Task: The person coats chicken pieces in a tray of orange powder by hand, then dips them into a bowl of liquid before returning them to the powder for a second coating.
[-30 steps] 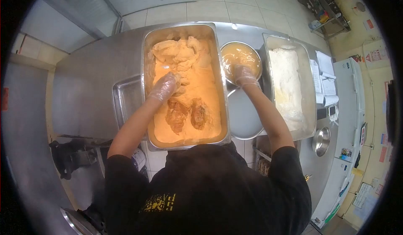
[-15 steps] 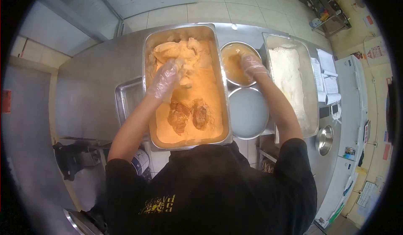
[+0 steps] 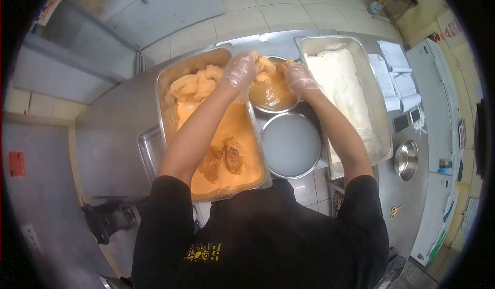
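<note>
Holding a pale, flour-dusted lump of food [image 3: 264, 63] between them, the left hand [image 3: 238, 71] and right hand [image 3: 299, 78], both in clear plastic gloves, have their fingers curled around its 2 ends. It hangs just above a round steel bowl of brown liquid [image 3: 270, 99]. A rectangular steel pan of orange flour [image 3: 170, 82] lies to the left, with 2 brown coated pieces [image 3: 221, 157] near its front end. A round steel bowl of cloudy water [image 3: 290, 144] sits nearer the body.
</note>
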Action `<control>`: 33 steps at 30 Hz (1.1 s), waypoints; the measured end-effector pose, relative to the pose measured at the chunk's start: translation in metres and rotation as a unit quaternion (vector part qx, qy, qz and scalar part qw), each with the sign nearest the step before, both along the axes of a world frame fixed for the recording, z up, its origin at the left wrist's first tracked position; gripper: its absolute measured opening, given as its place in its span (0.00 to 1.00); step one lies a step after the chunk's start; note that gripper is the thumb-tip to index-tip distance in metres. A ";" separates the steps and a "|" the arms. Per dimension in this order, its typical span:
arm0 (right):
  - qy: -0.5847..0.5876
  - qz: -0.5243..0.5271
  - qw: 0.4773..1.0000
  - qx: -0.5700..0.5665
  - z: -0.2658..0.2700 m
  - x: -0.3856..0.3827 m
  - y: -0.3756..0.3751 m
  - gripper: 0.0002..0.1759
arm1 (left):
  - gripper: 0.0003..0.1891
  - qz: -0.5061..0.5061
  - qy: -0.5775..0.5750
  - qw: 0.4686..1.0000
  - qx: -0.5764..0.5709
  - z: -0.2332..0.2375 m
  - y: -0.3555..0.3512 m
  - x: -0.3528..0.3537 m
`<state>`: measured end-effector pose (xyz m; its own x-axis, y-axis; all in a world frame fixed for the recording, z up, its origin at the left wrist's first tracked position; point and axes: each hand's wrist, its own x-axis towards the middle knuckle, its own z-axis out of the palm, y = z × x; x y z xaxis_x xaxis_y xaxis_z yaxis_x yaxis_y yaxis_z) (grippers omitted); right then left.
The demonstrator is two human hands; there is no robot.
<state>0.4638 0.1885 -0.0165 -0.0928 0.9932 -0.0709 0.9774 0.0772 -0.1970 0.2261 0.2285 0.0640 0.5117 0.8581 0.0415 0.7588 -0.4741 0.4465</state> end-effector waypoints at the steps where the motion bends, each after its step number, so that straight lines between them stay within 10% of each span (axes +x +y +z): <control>1: 0.037 -0.040 0.999 0.003 0.000 0.004 -0.001 0.16 | 0.18 0.000 0.025 1.000 0.002 -0.011 0.003 0.010; 6: 0.102 -0.106 0.989 0.033 0.016 -0.005 -0.017 0.15 | 0.14 -0.002 0.057 0.998 0.033 -0.087 0.021 0.035; 33: 0.168 -0.089 0.981 0.030 0.021 0.005 -0.016 0.20 | 0.13 0.095 0.161 0.982 -0.039 -0.137 -0.012 0.058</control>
